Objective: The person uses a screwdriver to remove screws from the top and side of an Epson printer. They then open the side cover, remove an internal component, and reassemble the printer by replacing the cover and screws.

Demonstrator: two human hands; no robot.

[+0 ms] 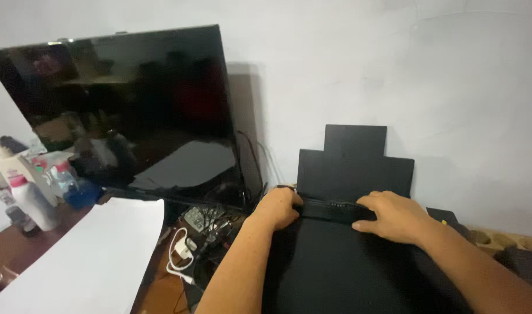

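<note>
Two hands rest on a black printer (336, 261) right of the dark television (120, 110): left hand (277, 208) curled closed, right hand (394, 216) flat with fingers open, both on the paper slot running left to right, neither nearer.

Reaching forward with both bare forearms, converging slightly. Left hand (277, 208) curling into a loose fist, knuckles up. Right hand (394, 216) lying palm down, fingers pointing left, pressing flat, wrist bending slightly.
</note>
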